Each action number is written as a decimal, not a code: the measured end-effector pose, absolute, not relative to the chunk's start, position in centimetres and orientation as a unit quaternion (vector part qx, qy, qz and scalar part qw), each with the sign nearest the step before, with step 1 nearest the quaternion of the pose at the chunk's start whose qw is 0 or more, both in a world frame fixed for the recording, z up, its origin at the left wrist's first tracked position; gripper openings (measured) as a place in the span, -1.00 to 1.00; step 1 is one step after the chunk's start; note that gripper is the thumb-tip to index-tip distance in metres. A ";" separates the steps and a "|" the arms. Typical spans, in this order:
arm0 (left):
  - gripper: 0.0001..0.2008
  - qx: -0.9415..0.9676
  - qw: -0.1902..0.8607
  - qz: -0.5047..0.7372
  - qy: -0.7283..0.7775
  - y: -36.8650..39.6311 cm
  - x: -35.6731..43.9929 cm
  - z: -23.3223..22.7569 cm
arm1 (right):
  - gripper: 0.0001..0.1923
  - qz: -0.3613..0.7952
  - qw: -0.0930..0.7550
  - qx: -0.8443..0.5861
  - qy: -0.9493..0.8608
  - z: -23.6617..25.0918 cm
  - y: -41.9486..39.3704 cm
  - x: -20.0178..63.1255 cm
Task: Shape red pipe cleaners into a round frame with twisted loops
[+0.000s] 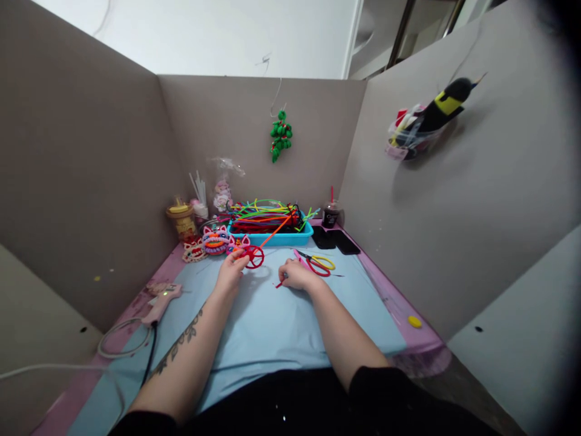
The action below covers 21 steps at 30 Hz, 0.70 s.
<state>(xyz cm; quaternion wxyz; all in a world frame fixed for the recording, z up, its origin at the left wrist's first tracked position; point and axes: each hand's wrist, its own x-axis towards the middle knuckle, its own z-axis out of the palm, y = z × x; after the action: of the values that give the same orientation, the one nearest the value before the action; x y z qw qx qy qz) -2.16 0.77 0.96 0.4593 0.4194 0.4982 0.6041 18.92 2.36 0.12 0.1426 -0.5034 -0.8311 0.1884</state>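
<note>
My left hand [231,269] pinches a red pipe-cleaner ring [255,257] with crossed spokes, held just above the light blue mat [272,327]. An orange pipe cleaner [275,233] runs from the ring up toward the blue tray. My right hand [296,275] rests on the mat with its fingers curled around a short red pipe-cleaner piece [278,284], whose tip sticks out to the left. Scissors with red and yellow handles [318,263] lie just right of that hand.
A blue tray [271,233] of several coloured pipe cleaners stands at the back, finished pipe-cleaner rings [213,241] to its left. A pink glue gun [161,301] with cable lies at left. Two phones [334,240] and a drink cup [330,213] sit back right. Grey partition walls enclose the desk.
</note>
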 end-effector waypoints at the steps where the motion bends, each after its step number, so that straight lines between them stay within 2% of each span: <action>1: -0.40 0.413 0.467 0.601 0.500 0.9 -2.2 0.9 | -0.90 0.185 0.130 -0.505 -0.833 0.0 2.4 18.9; 3: -0.38 0.403 0.480 0.596 0.502 1.0 -2.4 0.8 | -0.92 0.185 0.126 -0.504 -0.834 0.0 2.6 18.8; 5: -0.39 0.405 0.481 0.596 0.499 1.0 -2.4 0.8 | -0.94 0.176 0.163 -0.501 -0.832 0.2 2.7 18.6; 10: -0.49 0.416 0.494 0.581 0.495 0.7 -2.1 1.1 | -0.88 0.202 0.410 -0.445 -0.770 1.1 2.1 17.6; 13: -0.52 0.431 0.507 0.573 0.478 0.4 -1.7 1.3 | -0.86 0.265 0.497 -0.430 -0.705 1.3 1.6 16.8; 16: -0.50 0.464 0.508 0.580 0.436 0.2 -1.2 1.5 | -0.83 0.313 0.525 -0.426 -0.667 1.2 1.3 16.1; 21: -0.53 0.513 0.462 0.592 0.416 -0.2 -0.7 1.5 | -0.76 0.391 0.507 -0.432 -0.635 1.3 1.1 15.4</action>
<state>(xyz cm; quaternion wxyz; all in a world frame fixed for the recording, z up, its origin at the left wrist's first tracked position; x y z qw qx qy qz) -0.65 -0.16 1.45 0.4615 0.5132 0.4155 0.5924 15.37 1.05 1.31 0.5073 -0.4318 -0.6349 0.3913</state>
